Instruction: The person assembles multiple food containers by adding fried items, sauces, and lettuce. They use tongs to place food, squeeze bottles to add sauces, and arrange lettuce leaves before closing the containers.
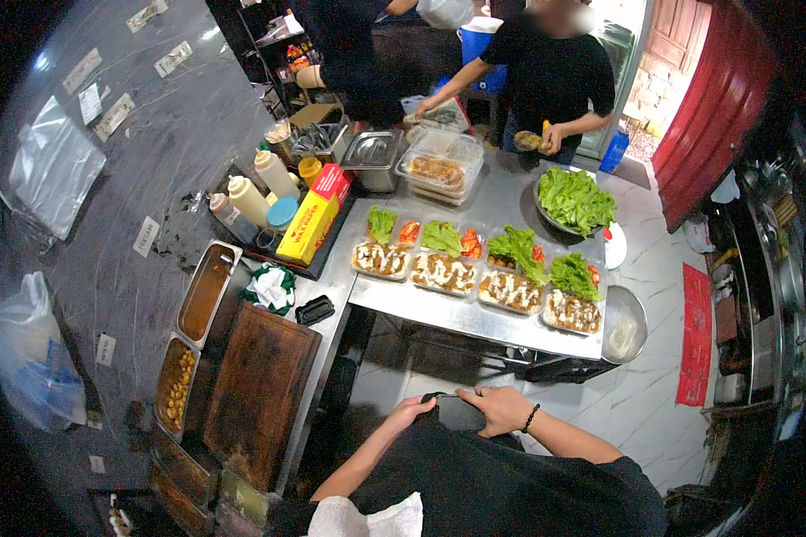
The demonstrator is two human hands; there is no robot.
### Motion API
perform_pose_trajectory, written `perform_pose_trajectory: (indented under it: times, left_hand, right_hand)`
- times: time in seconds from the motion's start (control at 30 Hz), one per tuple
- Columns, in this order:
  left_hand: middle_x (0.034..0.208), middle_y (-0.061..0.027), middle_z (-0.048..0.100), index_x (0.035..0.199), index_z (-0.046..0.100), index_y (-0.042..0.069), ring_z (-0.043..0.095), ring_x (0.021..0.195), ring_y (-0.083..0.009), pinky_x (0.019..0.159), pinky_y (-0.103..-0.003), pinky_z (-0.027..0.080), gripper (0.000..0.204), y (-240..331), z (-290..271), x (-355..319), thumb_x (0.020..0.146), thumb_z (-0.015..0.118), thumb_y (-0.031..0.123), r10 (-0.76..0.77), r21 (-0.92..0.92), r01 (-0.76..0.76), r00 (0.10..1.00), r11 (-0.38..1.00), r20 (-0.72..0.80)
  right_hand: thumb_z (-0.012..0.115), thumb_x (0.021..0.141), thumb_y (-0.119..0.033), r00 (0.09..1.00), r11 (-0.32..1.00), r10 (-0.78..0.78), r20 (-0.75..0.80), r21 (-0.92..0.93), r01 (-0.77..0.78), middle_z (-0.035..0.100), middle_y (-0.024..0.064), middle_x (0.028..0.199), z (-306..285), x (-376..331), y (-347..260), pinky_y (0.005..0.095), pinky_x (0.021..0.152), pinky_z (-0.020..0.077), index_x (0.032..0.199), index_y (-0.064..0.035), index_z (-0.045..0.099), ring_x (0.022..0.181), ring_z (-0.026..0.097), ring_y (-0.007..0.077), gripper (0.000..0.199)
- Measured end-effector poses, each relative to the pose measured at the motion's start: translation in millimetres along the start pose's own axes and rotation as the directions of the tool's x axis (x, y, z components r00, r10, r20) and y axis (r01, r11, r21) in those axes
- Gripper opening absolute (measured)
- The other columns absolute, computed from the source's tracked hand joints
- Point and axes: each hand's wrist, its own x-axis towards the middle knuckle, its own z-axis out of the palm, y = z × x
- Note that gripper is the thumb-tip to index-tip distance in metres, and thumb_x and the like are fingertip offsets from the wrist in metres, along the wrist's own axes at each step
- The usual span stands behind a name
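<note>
Close to my body, my left hand [410,413] pinches the edge of a black cloth [432,399]. My right hand [508,411], with a dark beaded bracelet at its wrist, is closed on the other side of it. A smooth dark grey patch [461,414] shows between the hands; I cannot tell what it is. Beyond them, several clear meal trays [510,291] stand lids up in a row on the steel table [466,315]. Each tray holds saucy food with white drizzle, and its lid side carries lettuce [441,237] and red pieces.
A lettuce bowl [575,201] and a steel bowl [627,327] stand on the right. A wax paper box [313,219], squeeze bottles [248,199] and stacked containers [439,170] are at the back. A cutting board [261,394] lies left. A co-worker [555,80] stands across the table.
</note>
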Motion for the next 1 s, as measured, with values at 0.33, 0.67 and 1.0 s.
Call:
perform_pose_trajectory:
  times: [0.33,0.67,1.0]
  left_hand:
    - [0.112,-0.0114,0.061,0.122,0.055,0.002,0.056,0.107,-0.0201,0.091,-0.031,0.042,0.053,36.3,-11.2,50.2,0.093,0.049,0.046,0.179,0.411,-0.126,0.979,0.903,-0.094]
    - [0.116,-0.0130,0.059,0.148,0.014,0.015,0.065,0.094,-0.0254,0.081,-0.043,0.055,0.063,187.7,-42.8,37.0,0.096,0.049,0.021,0.287,-0.269,-0.218,0.925,0.938,0.249]
    - [0.114,-0.0144,0.060,0.148,0.010,0.008,0.066,0.087,-0.0201,0.080,-0.034,0.055,0.082,258.6,-121.0,55.2,0.084,0.059,-0.006,0.313,-0.166,-0.270,0.880,0.948,0.358]
  right_hand:
    - [0.077,0.057,-0.036,0.955,0.945,0.279,-0.096,0.207,-0.255,0.055,0.0200,0.101,-31.3,2.7,18.3,0.0455,0.072,0.0506,0.138,-0.0138,0.032,0.088,0.059,0.0388,0.096]
    - [0.073,0.075,-0.039,0.805,0.821,0.466,-0.368,0.520,-0.238,0.050,0.0250,0.126,-100.5,76.1,3.2,0.0413,0.093,0.0448,0.141,-0.0049,0.029,0.112,0.054,0.0367,0.086]
    - [0.059,0.089,-0.007,0.725,0.249,0.659,-0.199,0.968,0.039,0.061,0.0066,0.108,-127.1,146.3,3.8,0.0272,0.081,0.0463,0.129,-0.0036,0.046,0.098,0.056,0.0110,0.042]
